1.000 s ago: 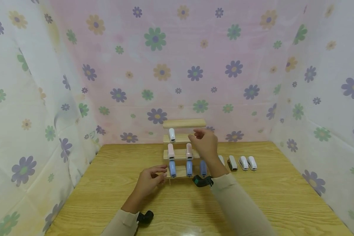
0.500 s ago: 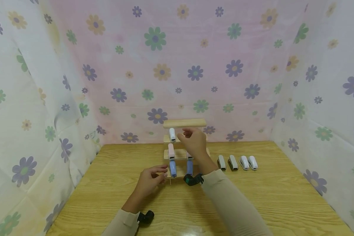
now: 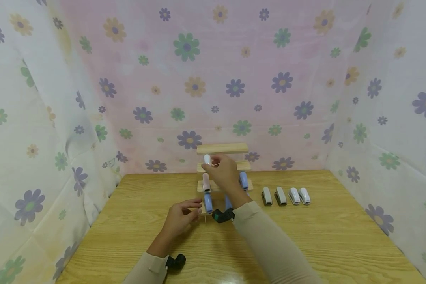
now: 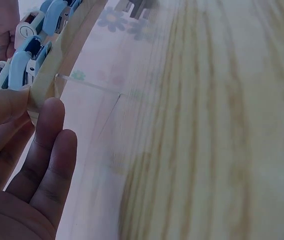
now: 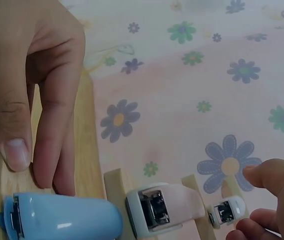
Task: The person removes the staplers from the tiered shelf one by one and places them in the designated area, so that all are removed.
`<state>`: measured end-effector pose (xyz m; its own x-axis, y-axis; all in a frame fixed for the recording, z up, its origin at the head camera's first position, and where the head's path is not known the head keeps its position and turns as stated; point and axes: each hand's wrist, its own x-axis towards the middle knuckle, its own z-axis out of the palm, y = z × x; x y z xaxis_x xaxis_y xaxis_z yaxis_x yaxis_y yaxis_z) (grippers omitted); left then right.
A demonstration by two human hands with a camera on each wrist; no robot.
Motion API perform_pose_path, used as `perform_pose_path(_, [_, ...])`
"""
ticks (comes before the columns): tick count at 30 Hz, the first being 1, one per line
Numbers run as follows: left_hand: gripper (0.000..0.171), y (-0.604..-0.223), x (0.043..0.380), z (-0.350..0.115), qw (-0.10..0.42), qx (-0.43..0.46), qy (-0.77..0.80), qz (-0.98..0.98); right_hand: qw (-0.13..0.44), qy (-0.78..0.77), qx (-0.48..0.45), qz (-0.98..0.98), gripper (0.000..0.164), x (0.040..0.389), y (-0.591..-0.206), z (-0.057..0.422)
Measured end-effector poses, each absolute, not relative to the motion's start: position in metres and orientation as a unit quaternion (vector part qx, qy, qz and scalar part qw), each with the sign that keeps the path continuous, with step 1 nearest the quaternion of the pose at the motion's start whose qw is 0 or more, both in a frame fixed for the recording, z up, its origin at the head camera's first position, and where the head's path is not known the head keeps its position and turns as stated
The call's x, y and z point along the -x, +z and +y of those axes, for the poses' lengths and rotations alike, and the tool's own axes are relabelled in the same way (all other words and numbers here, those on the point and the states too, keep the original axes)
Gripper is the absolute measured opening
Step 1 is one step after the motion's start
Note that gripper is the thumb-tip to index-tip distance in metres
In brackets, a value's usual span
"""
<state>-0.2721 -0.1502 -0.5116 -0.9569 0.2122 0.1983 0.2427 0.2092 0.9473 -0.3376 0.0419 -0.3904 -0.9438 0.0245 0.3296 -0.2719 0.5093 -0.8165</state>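
Observation:
My left hand [image 3: 182,215] holds the left end of the lowest plank of a stepped wooden rack [image 3: 221,148], its fingertips at the plank's end [image 4: 44,87]. At the third tier, my right hand [image 3: 223,171] reaches to a white stapler [image 3: 207,159]; its thumb and fingers are apart. In the right wrist view a gap shows between the thumb [image 5: 261,175] and that white stapler [image 5: 229,212]. Below it on the rack are a pink stapler [image 3: 206,182] and a blue stapler [image 3: 208,203]. Another blue stapler [image 3: 243,180] shows beyond my right wrist, which hides part of the rack.
On the wooden table [image 3: 156,187] to the right of the rack stand two grey staplers [image 3: 280,196] and two white staplers [image 3: 304,196] in a row. Flowered cloth [image 3: 213,98] hangs behind and at both sides.
My right hand has moved left across the rack to the white stapler, uncovering the grey staplers and a blue one on the second tier. The left hand has stayed at the plank's end.

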Motion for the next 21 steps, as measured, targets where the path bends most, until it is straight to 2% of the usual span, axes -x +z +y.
perform_pose_path(7, [0.021, -0.510, 0.271, -0.150, 0.015, 0.144, -0.613, -0.777, 0.141, 0.488, -0.074, -0.858, 0.053, 0.344, -0.394, 0.033])
perform_pose_path(14, [0.022, -0.512, 0.273, -0.151, 0.017, 0.153, -0.603, -0.783, 0.167, 0.443, -0.070, -0.878, 0.020, 0.341, -0.391, 0.031])
perform_pose_path(21, [0.022, -0.513, 0.273, -0.149, 0.014, 0.155, -0.601, -0.784, 0.193, 0.429, -0.070, -0.880, 0.014, 0.343, -0.394, 0.032])
